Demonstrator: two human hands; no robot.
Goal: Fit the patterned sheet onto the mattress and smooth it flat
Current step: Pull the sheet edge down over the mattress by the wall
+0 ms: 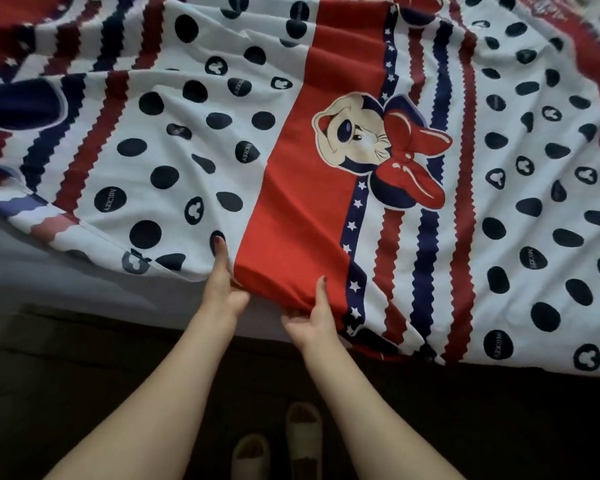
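The patterned sheet, white with dark dots, red and navy stripes and a cartoon mouse, lies rumpled over most of the mattress. Bare grey mattress shows at the lower left, where the sheet's corner is folded back. My left hand pinches the sheet's near edge where white meets the red band, thumb on top. My right hand grips the same edge a little to the right, at the red band beside the star stripe. The fabric between my hands is bunched.
A dark bed base runs under the mattress edge. Below it is dark floor, with my two feet in pale slippers at the bottom centre. The sheet hangs over the mattress edge at the right.
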